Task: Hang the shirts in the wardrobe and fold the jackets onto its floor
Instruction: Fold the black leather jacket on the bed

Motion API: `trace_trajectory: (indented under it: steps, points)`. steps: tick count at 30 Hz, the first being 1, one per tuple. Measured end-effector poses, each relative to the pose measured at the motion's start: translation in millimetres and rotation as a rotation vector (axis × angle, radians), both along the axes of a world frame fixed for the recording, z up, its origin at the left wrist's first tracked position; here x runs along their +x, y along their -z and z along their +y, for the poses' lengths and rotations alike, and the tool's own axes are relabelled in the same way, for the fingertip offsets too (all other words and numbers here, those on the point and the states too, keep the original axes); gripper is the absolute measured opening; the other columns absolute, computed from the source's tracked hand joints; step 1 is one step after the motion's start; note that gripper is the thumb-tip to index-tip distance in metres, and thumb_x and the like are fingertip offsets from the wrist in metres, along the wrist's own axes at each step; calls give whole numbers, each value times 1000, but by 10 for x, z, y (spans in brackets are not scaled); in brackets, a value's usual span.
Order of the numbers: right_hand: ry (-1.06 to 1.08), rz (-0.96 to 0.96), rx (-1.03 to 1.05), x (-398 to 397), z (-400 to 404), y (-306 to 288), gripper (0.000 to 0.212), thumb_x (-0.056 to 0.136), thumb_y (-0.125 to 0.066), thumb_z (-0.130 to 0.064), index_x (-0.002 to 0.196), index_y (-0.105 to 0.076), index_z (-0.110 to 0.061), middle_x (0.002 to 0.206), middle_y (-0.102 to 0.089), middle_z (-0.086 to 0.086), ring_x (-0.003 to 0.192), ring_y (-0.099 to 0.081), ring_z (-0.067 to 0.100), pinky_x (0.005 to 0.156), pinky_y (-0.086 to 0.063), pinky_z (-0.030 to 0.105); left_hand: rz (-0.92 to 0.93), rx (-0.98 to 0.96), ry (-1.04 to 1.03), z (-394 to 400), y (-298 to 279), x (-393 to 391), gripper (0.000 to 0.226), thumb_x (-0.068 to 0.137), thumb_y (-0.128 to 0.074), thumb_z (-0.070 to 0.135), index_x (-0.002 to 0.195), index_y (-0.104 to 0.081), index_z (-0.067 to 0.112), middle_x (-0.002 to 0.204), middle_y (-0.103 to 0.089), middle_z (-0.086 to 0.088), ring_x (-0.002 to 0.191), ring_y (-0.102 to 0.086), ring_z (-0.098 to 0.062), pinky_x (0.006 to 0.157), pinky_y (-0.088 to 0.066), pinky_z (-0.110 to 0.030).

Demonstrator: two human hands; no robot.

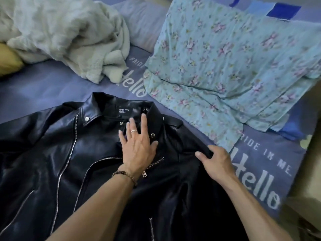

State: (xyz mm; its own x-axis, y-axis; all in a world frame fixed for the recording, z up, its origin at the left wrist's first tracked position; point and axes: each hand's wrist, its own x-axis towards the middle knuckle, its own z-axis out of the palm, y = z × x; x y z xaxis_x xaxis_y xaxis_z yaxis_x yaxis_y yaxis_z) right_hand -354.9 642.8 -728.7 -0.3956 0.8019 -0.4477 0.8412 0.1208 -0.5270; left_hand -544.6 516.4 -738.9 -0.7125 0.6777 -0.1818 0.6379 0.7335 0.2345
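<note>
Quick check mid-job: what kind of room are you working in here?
Most likely a bedroom. The black leather jacket lies spread on a bed with a blue printed sheet, with a floral pillow and a rumpled pale fleece blanket further back. No wardrobe is in view.

It was a bedroom in a home. A bed covered in a blue-grey printed cotton sheet (43, 87) filled the view, with a rumpled pale fluffy fleece blanket (66, 33), a light blue floral-patterned pillow (231, 54) and the corner of a yellow cushion (8, 61) lying on it.
</note>
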Motion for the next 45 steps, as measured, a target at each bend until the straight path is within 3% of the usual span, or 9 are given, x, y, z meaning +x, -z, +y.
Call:
trace_trajectory:
  steps: [6, 11, 14, 18, 23, 30, 37, 41, 45]
  points:
    - [34, -102, -109, 118, 348, 262, 31, 91, -62, -49, 88, -54, -19, 86, -57, -2, 97, -63, 30, 67, -37, 29, -69, 113, -154, 309, 6, -359, 10, 89, -46, 12, 97, -40, 12, 108, -59, -18, 100, -57, -44, 79, -40, -46]
    - [133, -105, -2, 81, 334, 388, 31, 94, -58, -46, 81, -49, -20, 79, -55, 3, 91, -61, 33, 69, -41, 34, -24, 39, -264, 300, 55, -794, 27, 96, -48, 27, 117, -49, 11, 118, -55, -19, 104, -57, -45, 79, -40, -45]
    - [128, -167, -29, 34, 263, 324, 48, 93, -58, -52, 125, -62, -16, 116, -66, 9, 116, -57, 33, 81, -45, 37, -116, -24, -269, 146, 130, -737, 60, 88, -63, 42, 136, -41, 14, 130, -50, -18, 120, -49, -40, 96, -40, -50]
    - [102, -202, 167, 8, 20, 170, 49, 94, -58, -44, 132, -49, -13, 126, -59, 10, 117, -54, 32, 85, -44, 40, -35, 49, -277, -305, 61, -404, 85, 83, -67, 48, 150, -25, 14, 136, -45, -19, 126, -43, -38, 101, -35, -53]
    - [0, -73, 442, 154, -853, 160, 63, 89, -63, -23, 143, -39, 1, 151, -33, 24, 139, -34, 40, 111, -29, 52, -249, 48, -456, -1334, -15, -60, 70, 85, -65, 51, 137, -40, 11, 132, -54, -16, 123, -48, -36, 99, -41, -48]
    - [107, 77, 253, 618, -2343, 186, 72, 91, -64, -23, 150, -29, -2, 157, -26, 18, 145, -26, 30, 118, -23, 40, -608, 7, -343, -2446, -95, 321, 39, 80, -74, 46, 101, -54, 20, 93, -63, 4, 91, -60, -19, 80, -46, -30]
    - [-19, -219, 240, 933, -2994, 182, 68, 86, -72, -23, 144, -41, -5, 151, -35, 19, 141, -30, 37, 112, -28, 48, -389, 145, -195, -2980, -45, 163, 35, 87, -70, 33, 115, -61, 12, 94, -65, -1, 96, -61, -26, 82, -44, -32]
    - [-183, 21, 530, 586, -3377, -42, 42, 75, -69, -26, 112, -64, -7, 122, -56, 15, 116, -50, 36, 94, -46, 50, -228, 158, -71, -3611, -41, 203, 26, 92, -55, 32, 109, -63, 14, 98, -62, -7, 94, -61, -30, 82, -51, -43]
    - [-621, -42, 265, 146, -4205, -51, 80, 70, -59, -64, 134, -53, -16, 133, -50, 11, 126, -45, 35, 103, -39, 49, -160, 29, 217, -4245, -58, 224, 51, 70, -44, 40, 108, -68, 16, 101, -64, -4, 99, -62, -32, 87, -51, -44]
